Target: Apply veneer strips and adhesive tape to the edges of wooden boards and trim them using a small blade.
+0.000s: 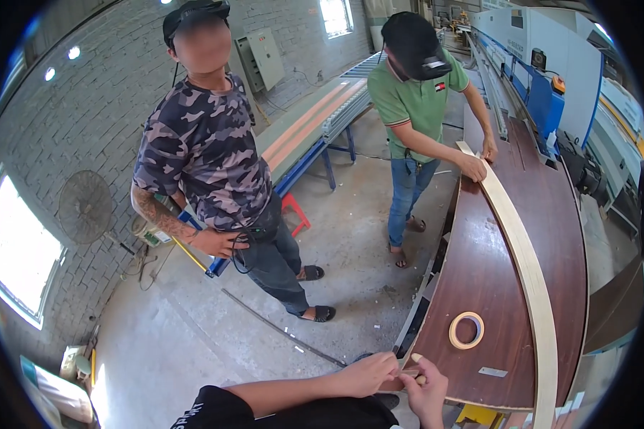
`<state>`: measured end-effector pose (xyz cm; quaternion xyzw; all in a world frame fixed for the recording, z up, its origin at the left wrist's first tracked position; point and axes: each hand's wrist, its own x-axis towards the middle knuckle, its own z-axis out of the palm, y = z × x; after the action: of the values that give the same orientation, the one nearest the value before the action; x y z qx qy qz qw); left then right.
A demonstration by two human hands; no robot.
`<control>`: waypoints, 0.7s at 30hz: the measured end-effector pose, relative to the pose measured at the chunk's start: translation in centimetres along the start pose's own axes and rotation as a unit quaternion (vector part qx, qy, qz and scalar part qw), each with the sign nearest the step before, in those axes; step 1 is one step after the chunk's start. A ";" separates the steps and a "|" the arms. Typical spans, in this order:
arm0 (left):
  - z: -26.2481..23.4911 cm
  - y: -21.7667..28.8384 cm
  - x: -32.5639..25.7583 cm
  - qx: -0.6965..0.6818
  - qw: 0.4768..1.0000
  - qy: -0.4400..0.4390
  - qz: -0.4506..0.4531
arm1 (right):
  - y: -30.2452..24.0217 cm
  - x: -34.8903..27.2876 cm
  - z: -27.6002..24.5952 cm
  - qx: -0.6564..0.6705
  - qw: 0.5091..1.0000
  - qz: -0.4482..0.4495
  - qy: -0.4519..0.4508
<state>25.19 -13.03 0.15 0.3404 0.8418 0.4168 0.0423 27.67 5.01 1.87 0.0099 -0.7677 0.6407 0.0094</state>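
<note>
My left hand (376, 373) and my right hand (427, 392) meet at the near left corner of a dark reddish-brown panel (479, 261). Both have their fingers pinched together, around something small and thin that I cannot make out. On the panel, just beyond my right hand, lies a roll of pale yellow tape (455, 333). A small flat metal piece (492, 372) rests nearer the panel's front edge. Along the panel runs a long pale wooden strip (528, 268). At its far end, a co-worker's hands (474, 169) touch the strip.
A co-worker in a green shirt (408, 100) leans over the panel's far end. Another person in a camouflage shirt (204, 143) stands at the left. Behind them is a blue-legged roller table (336, 129). A large machine (533, 43) lines the right; a fan (86, 207) stands left.
</note>
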 end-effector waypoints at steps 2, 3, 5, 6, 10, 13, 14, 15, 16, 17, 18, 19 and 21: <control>0.1 -0.2 -1.0 0.015 1.000 0.000 -0.018 | -0.3 0.3 0.3 -0.040 0.999 -0.027 -0.022; 0.0 -0.3 -1.5 0.029 0.999 -0.004 -0.034 | -0.7 0.5 0.7 -0.081 0.995 -0.054 -0.039; -0.8 -0.8 -2.4 0.026 0.998 -0.017 -0.052 | -4.3 0.8 0.9 -0.077 0.995 0.007 -0.062; -1.4 -1.0 -2.4 0.021 0.997 -0.035 -0.066 | -4.8 1.0 1.2 -0.084 0.994 0.000 -0.070; -5.7 -1.1 -2.6 -0.018 0.995 -0.048 -0.087 | -6.7 2.4 3.8 -0.107 0.991 -0.010 -0.083; -9.1 -2.2 -2.9 -0.035 0.995 -0.038 -0.091 | -7.4 4.3 6.9 -0.129 0.987 -0.035 -0.088; -10.2 -2.8 -3.5 -0.023 0.996 -0.015 -0.087 | -7.3 4.7 8.3 -0.146 0.983 -0.067 -0.084; -11.4 -3.3 -4.0 -0.011 0.996 0.007 -0.083 | -7.9 5.3 9.6 -0.146 0.984 -0.064 -0.081; -12.4 -4.1 -4.7 -0.013 0.996 0.001 -0.083 | -8.5 5.9 11.0 -0.168 0.978 -0.096 -0.075; -13.6 -4.8 -5.2 0.006 0.997 0.031 -0.066 | -9.2 6.4 12.5 -0.189 0.971 -0.128 -0.069; -15.0 -5.5 -5.8 0.026 0.997 0.060 -0.049 | -10.0 6.9 13.8 -0.175 0.974 -0.117 -0.082; -16.6 -5.9 -6.3 0.024 0.997 0.052 -0.048 | -10.4 7.4 14.9 -0.173 0.976 -0.111 -0.077; -19.7 -5.7 -7.2 0.070 0.994 0.087 -0.015 | -10.5 8.0 16.9 -0.203 0.965 -0.122 -0.109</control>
<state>20.62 -33.05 7.18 0.2922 0.8743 0.3845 -0.0488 19.90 -13.48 9.36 0.1713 -0.8709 0.4605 0.0059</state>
